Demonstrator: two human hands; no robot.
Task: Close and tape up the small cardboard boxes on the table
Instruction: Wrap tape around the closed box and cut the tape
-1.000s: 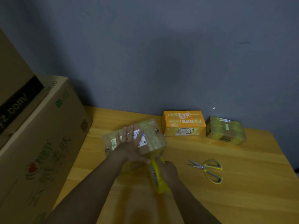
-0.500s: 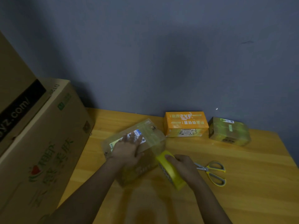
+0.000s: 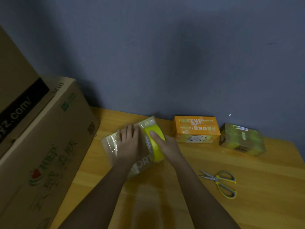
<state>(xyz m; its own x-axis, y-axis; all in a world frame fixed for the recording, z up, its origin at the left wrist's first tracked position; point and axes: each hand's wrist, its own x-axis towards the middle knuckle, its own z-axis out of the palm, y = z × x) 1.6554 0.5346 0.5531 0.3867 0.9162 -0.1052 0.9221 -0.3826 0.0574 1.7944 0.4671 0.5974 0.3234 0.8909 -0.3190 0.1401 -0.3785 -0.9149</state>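
Under both hands, close to the body, sits the small cardboard box (image 3: pixel 132 146), already glossy with tape and lying skewed on the wooden table (image 3: pixel 264 187). Left hand (image 3: pixel 129 142) lies flat on its top with fingers straight, pinning it down; right hand (image 3: pixel 165 144) clamps the yellow tape roll (image 3: pixel 154 142), thumb over the rim, roll resting on the box just beside the left hand. Likely trouble from here: strip laid crooked or wrinkled if the box slides under a hard pull, since only a flat palm restrains it; tape folding onto itself or catching the left fingers, given how close the two hands work. Cannot tell where the free end of the tape runs. Near the right forearm, toward the body, lie the scissors (image 3: pixel 219 182), well apart from the box and easy to reach for the cut. Left of the left arm rises a large carton (image 3: pixel 49 146), leaving little room for sweeping that way. Beyond the right hand stand an orange box (image 3: pixel 196 129) and a taped brown box (image 3: pixel 242 139) near the wall, so little slack for pushing forward. Open tabletop lies to the right.
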